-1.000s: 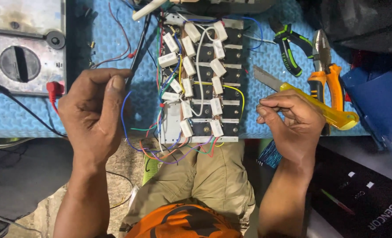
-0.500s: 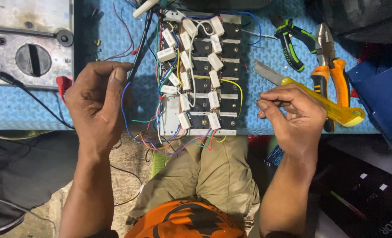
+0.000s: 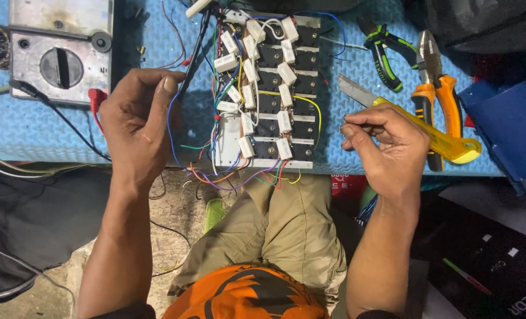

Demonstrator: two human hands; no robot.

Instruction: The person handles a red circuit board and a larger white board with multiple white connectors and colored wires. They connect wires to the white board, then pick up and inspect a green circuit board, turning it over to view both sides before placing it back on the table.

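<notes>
My left hand is closed on a thin black probe that slants up along the left edge of the circuit board. The board is black, carries several white block resistors and has coloured wires hanging off its near edge. My right hand hovers to the right of the board with its fingertips pinched together. Whatever is between them is too small to make out. It partly covers a yellow utility knife lying on the blue mat.
A grey analogue meter with a round dial sits at the back left, with a red plug and black lead beside it. Green-handled pliers and orange-handled pliers lie at the right, next to a blue box. My knees are under the mat's near edge.
The view has drifted a little. Both hands keep their positions and grips. My right hand sits slightly lower beside the board.
</notes>
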